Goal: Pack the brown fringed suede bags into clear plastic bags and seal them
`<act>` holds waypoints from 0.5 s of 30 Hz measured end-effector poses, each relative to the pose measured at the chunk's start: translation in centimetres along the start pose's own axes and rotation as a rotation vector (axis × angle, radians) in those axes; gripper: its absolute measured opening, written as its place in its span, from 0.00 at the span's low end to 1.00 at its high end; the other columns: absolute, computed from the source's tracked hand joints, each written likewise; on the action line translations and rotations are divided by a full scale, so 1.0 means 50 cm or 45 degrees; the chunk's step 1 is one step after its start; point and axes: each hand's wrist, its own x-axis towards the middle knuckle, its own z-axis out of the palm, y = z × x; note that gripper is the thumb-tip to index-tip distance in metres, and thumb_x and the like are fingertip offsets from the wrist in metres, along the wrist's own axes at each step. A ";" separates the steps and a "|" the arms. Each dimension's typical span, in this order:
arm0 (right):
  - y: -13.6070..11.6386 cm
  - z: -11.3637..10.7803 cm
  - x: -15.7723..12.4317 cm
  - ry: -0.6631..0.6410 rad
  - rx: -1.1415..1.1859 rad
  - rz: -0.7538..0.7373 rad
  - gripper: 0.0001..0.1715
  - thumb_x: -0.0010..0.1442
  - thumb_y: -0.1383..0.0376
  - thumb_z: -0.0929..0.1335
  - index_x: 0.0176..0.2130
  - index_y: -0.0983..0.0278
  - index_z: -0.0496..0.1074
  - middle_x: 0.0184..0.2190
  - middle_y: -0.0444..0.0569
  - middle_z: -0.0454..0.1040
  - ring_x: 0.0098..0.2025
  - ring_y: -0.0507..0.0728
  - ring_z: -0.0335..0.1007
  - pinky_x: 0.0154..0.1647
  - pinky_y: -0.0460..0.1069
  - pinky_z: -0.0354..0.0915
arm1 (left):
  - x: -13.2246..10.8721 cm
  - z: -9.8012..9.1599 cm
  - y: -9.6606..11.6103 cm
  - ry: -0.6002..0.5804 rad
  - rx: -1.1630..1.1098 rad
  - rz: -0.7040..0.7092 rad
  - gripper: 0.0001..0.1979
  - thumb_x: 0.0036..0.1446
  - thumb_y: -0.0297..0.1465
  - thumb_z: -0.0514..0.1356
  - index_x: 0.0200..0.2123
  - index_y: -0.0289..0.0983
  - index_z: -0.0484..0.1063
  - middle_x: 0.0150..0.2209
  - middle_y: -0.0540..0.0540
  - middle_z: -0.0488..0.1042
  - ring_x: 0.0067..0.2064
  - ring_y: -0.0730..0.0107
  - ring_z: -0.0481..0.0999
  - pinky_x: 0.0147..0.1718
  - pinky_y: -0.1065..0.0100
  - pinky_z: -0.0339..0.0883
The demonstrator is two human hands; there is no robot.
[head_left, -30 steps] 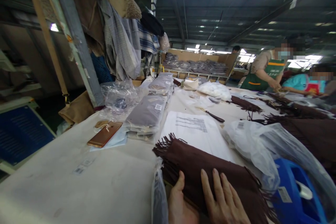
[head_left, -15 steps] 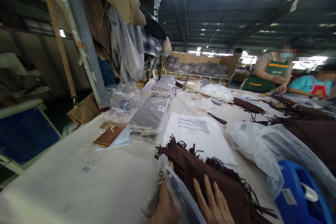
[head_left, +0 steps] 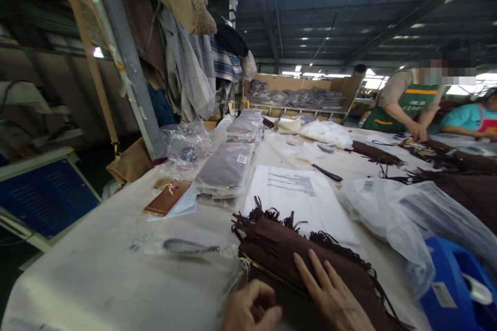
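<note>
A folded brown fringed scarf (head_left: 295, 253) lies at the near edge of the white table (head_left: 97, 274). My right hand (head_left: 334, 297) rests flat on it, fingers stretched out. My left hand (head_left: 248, 313) is curled at the scarf's near left corner, fingers pinched on the edge of a clear plastic bag (head_left: 186, 256) that spreads out flat to the left over the table. What the thumb presses is partly hidden.
Behind the scarf lie a printed white sheet (head_left: 295, 199), stacks of bagged grey scarves (head_left: 229, 168), a brown phone (head_left: 167, 197) and scissors (head_left: 322, 169). A blue crate (head_left: 454, 289) and crumpled plastic bags (head_left: 392, 212) sit right. Two people work at the far right among brown scarves.
The clear bag, earlier bunched upright at the scarf's left edge, now lies spread flat to the left. My left hand has drawn back and curled. The scarf has shifted and folded narrower.
</note>
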 end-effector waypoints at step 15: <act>0.065 -0.132 0.079 -0.098 0.323 0.013 0.40 0.44 0.83 0.53 0.54 0.69 0.68 0.51 0.56 0.72 0.50 0.55 0.71 0.48 0.48 0.68 | 0.072 -0.103 0.208 -0.067 1.574 0.429 0.35 0.48 0.33 0.60 0.59 0.34 0.55 0.61 0.34 0.57 0.62 0.47 0.54 0.60 0.44 0.38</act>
